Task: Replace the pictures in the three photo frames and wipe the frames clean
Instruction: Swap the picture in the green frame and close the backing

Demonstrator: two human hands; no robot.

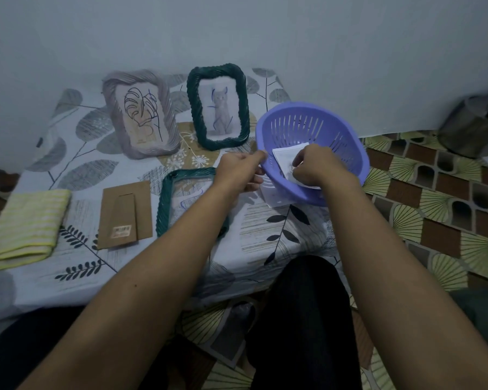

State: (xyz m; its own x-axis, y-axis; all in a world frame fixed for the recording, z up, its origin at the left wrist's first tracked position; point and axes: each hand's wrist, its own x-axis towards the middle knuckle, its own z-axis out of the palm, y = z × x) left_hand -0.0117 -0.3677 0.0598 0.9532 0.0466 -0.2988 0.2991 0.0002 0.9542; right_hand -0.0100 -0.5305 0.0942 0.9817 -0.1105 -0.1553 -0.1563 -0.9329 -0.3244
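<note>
A grey frame with a leaf drawing and a dark green frame with a cat drawing lean against the wall. A third green frame lies flat on the low table, its brown backing board beside it on the left. My left hand grips the rim of a tilted purple basket. My right hand is inside the basket and pinches a white picture sheet. Another white sheet pokes out from under the basket.
A folded yellow striped cloth lies at the table's left. A leaf-patterned cover drapes the table. A metal pot stands on the patterned floor at the right. My dark-clothed legs are below the table edge.
</note>
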